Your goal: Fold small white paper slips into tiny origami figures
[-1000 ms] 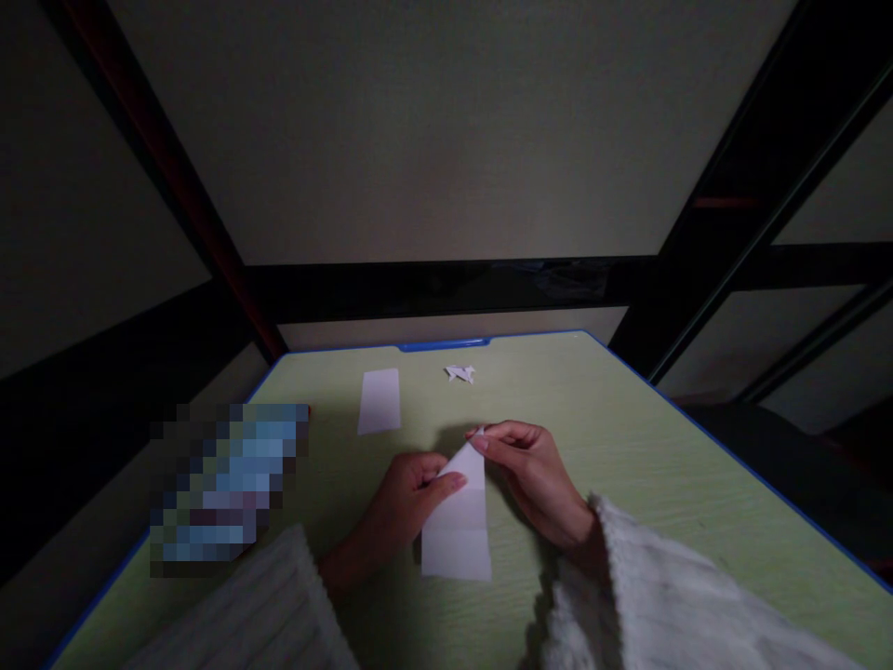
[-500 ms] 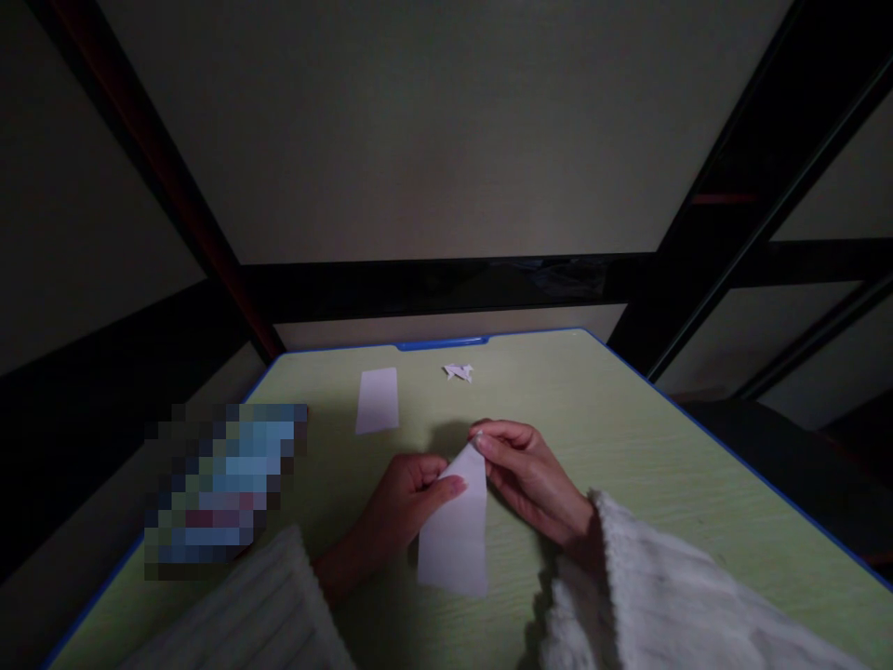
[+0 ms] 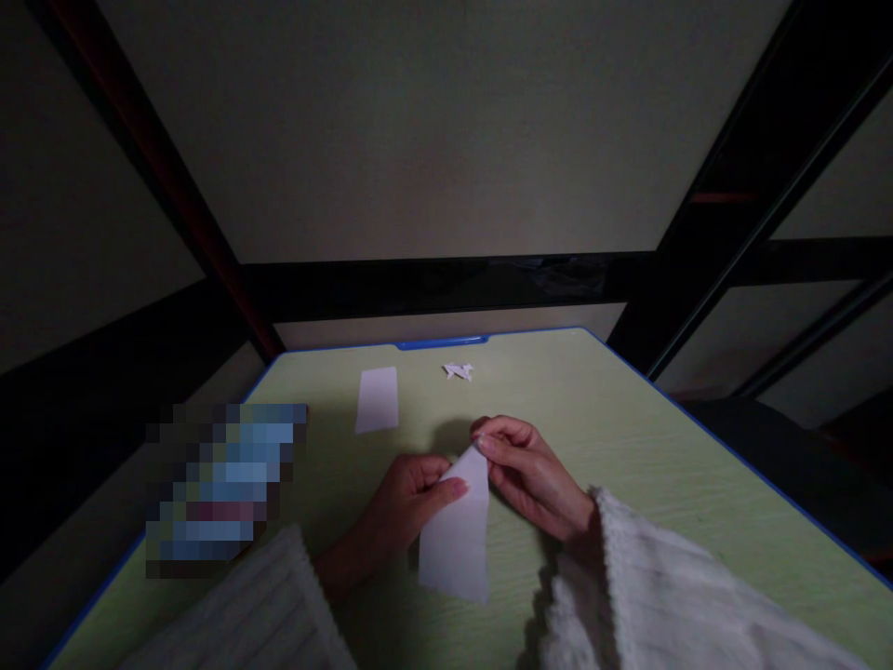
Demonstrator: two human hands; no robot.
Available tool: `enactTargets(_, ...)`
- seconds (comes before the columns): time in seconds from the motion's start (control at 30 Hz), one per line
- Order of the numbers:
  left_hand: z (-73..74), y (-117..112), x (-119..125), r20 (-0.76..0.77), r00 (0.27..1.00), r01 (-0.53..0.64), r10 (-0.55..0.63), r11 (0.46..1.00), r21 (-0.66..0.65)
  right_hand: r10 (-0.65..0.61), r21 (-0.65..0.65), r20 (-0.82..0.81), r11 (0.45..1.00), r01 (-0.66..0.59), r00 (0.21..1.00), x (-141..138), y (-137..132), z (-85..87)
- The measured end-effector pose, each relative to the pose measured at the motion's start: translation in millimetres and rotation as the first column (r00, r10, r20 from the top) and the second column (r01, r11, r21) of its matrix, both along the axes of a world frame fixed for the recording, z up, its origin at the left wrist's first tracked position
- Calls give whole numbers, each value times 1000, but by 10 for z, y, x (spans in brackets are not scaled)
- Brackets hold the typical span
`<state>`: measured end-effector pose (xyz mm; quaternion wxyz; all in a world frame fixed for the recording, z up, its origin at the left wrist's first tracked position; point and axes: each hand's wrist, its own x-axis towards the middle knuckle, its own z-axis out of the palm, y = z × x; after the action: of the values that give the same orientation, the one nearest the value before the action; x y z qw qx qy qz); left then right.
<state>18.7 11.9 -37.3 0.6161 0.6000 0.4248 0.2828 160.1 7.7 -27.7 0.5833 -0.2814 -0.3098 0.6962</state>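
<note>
A white sheet of paper is held above the table between both hands, its upper end folded to a slanted corner. My left hand is closed on the sheet's left edge, the thumb lying across its front and the other fingers partly hidden behind. At the top corner, my right hand pinches the paper between thumb and index finger. Beyond the hands lie a small folded white paper figure and a flat white rectangular sheet.
The pale green table has a blue edge and a blue handle at its far side. A pixelated, blurred item lies on the left. Behind the table stand pale panels with dark frames; a dark rounded shape is at right.
Both hands keep their hold on the paper. The sheet's lower end has shifted very slightly downward; nothing else has visibly moved.
</note>
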Motion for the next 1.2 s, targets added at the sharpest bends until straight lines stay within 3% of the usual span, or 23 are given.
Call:
enactTargets(0.23,11,-1,10,-3,1000,1,-1,1000,-4,-38,-15,-13,999,38,999,-8,-4,-1)
enactTargets(0.4,-21,4,6,-21,1000,11,-11,1000,9,-72,46,15,996,71,997,-7,-9,7)
enactTargets(0.7,-61,17,-5,-58,997,45,-42,998,47,-209,214,246,964,157,946,9,1,-15)
enactTargets(0.83,-82,29,1,-62,997,49,-46,998,39,-340,345,418,917,199,842,38,13,-61)
enactTargets(1.1,-70,38,16,-82,996,52,-46,996,73,-501,515,702,848,125,506,14,-49,-11)
enactTargets(1.13,-66,38,16,-90,995,53,-46,996,77,-500,521,719,847,101,482,8,-45,-15)
enactTargets(1.2,-60,37,14,-103,994,43,-34,996,83,-439,478,743,876,58,506,6,-20,-36)
